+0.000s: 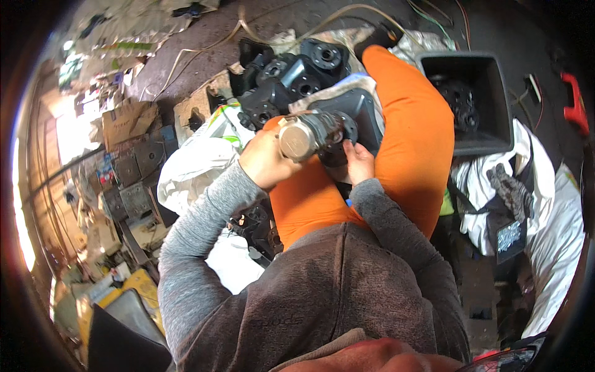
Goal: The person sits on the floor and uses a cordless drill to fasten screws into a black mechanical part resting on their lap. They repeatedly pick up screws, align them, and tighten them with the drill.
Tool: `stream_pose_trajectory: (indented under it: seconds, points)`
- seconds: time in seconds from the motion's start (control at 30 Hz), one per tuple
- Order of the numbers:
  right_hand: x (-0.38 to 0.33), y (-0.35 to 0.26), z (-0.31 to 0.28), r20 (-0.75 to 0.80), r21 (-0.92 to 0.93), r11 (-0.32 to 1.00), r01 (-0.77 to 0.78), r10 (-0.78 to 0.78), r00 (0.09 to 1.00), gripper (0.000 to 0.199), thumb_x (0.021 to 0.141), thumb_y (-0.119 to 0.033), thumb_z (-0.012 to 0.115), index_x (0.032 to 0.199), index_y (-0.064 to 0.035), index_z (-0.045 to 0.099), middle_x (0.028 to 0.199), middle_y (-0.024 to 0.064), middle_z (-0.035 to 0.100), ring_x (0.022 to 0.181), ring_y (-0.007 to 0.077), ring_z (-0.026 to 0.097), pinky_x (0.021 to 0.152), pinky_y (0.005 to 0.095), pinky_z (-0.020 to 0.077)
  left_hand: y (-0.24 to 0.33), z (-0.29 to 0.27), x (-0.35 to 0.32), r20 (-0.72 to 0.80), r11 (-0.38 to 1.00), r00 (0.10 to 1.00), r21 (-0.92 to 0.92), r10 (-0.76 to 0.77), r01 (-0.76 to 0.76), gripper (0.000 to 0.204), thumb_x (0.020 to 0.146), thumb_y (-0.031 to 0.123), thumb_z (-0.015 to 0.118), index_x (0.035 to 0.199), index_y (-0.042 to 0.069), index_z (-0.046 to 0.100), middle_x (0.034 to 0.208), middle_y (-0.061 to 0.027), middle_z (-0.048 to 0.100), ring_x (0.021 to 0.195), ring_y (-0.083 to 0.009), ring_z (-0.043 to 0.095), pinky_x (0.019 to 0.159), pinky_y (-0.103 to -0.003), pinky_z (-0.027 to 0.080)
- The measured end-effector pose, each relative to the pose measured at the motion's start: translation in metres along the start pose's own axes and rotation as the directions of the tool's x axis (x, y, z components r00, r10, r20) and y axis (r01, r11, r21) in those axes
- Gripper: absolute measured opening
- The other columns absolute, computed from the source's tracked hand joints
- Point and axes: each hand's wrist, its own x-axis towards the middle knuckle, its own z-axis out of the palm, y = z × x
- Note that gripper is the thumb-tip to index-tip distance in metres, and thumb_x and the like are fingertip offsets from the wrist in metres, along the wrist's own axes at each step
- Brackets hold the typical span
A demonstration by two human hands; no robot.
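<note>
My left hand (265, 155) is wrapped round a drill-like power tool (299, 137), a dark cylinder with a flat, round, tan rear end. The tool's front points right, against a black round-flanged part (348, 128) between my knees. My right hand (361, 163) is closed on the lower edge of that part, thumb and fingertips pressed to it; its underside is hidden. Just beyond lies a black tapered housing (358, 106). Several similar black flanged parts (304, 74) are heaped ahead of my left knee.
A black bin (505, 105) holding black parts stands right of my right knee. Near it are a white sack (542, 164), a grey glove (511, 192) and a tray of small silvery pieces (509, 239). Another white bag (186, 173) lies left; a cable (322, 25) crosses the floor ahead.
</note>
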Motion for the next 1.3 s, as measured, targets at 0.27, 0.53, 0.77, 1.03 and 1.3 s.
stream_pose_trajectory:
  seconds: [0.27,0.53,0.77,1.03,1.3]
  points:
    - [0.002,-0.050,-0.012,-0.021,0.016,0.996,-0.088,0.088,0.996,0.023,0.093,-0.034,0.065,0.084,-0.0138,0.058,0.054,-0.0104,0.033,0.040,0.0020,0.027,0.035,0.0222,0.0179,-0.022,0.042,-0.107,0.083,0.990,0.987,-0.029,0.140,-0.138,0.076,0.076,0.021,0.073,0.143,0.016,0.037,0.122,-0.0160,0.061,0.106,-0.0313,0.063,0.089,-0.040,0.053]
    - [-0.068,-0.093,0.023,0.349,-0.137,0.988,0.075,-0.023,0.937,0.020,0.096,-0.031,0.062,0.084,-0.0153,0.056,0.058,-0.0091,0.041,0.043,0.0019,0.028,0.039,0.0204,0.0210,-0.139,0.124,-0.169,-0.257,0.907,0.950,-0.330,0.179,-0.261,0.089,0.081,0.014,0.066,0.153,0.010,0.015,0.138,-0.0241,0.048,0.120,-0.0309,0.054,0.101,-0.039,0.044]
    - [-0.087,-0.083,0.099,0.547,-0.521,0.853,0.023,0.313,0.776,0.028,0.098,-0.035,0.056,0.107,-0.0083,0.061,0.057,-0.0105,0.032,0.044,0.0026,0.028,0.039,0.0203,0.0209,-0.162,0.076,-0.143,-0.587,0.230,0.766,-0.808,-0.262,-0.542,0.036,0.092,0.019,0.067,0.121,-0.002,0.060,0.112,-0.0040,0.066,0.101,-0.0131,0.059,0.091,-0.032,0.048]
    - [-0.029,-0.092,0.041,0.237,-0.216,0.944,-0.248,0.297,0.925,0.036,0.098,-0.029,0.057,0.128,-0.0083,0.055,0.060,-0.0089,0.029,0.042,0.0021,0.023,0.034,0.0198,0.0180,-0.256,0.049,-0.096,-0.681,0.905,0.603,-0.249,-0.416,0.344,0.045,0.088,0.038,0.065,0.116,0.004,0.064,0.095,-0.0196,0.069,0.090,-0.0304,0.068,0.080,-0.037,0.052]
    - [-0.060,-0.206,-0.079,0.077,-0.012,0.998,-0.055,0.055,0.996,0.040,0.102,-0.034,0.047,0.132,-0.0080,0.053,0.056,-0.0080,0.024,0.041,0.0033,0.018,0.033,0.0203,0.0173,-0.436,0.020,-0.135,-0.629,0.746,0.404,-0.589,-0.664,0.309,0.033,0.087,0.030,0.054,0.093,0.002,0.070,0.085,-0.0122,0.068,0.075,-0.0260,0.066,0.070,-0.037,0.052]
